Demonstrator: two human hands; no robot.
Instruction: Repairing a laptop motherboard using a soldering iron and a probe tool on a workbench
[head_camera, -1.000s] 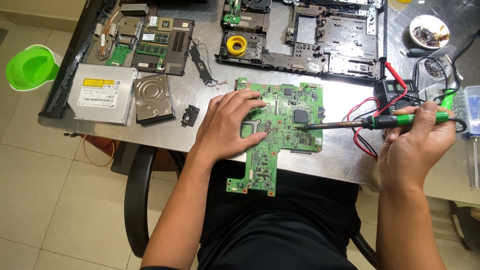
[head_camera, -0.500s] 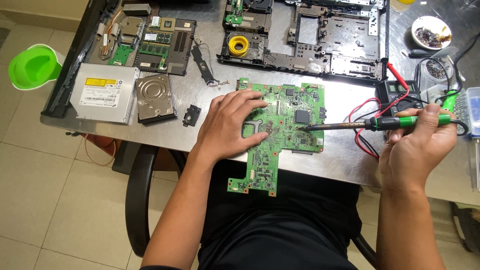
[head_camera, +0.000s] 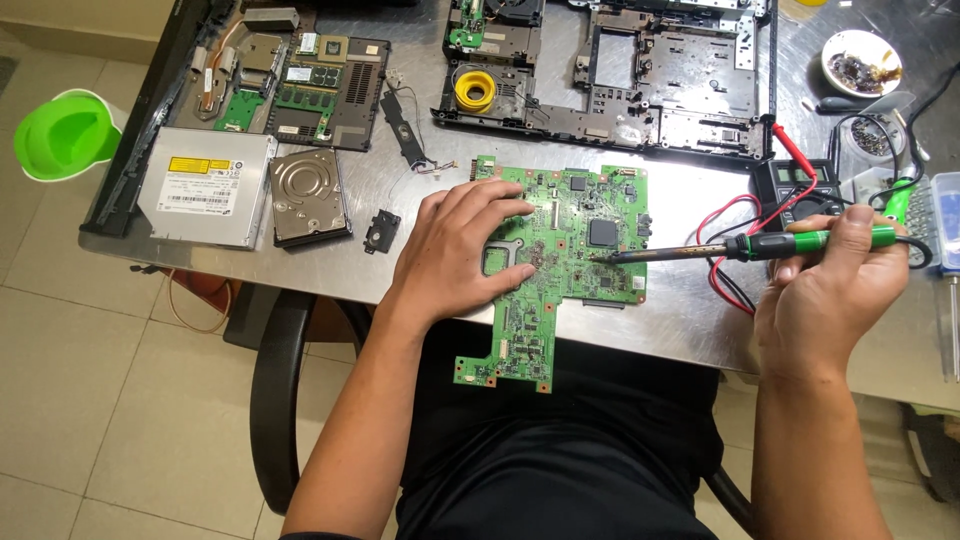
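Note:
A green circuit board (head_camera: 575, 225) lies on the steel table (head_camera: 690, 320), its lower part hanging over the front edge. My left hand (head_camera: 455, 250) rests flat on the board's left side, fingers spread, pressing it down. My right hand (head_camera: 825, 295) grips a green-handled soldering iron (head_camera: 800, 243). Its metal tip points left and touches the board just below a black chip (head_camera: 603, 232).
Behind the board lies an opened black laptop chassis (head_camera: 650, 75) with a yellow solder roll (head_camera: 474, 90). At left are an optical drive (head_camera: 205, 187), a hard drive (head_camera: 309, 197) and a green cup (head_camera: 60, 135). A multimeter (head_camera: 800, 185) with red and black leads sits at right.
The iron's tip has shifted slightly along the board near the black chip. My left hand stays on the board.

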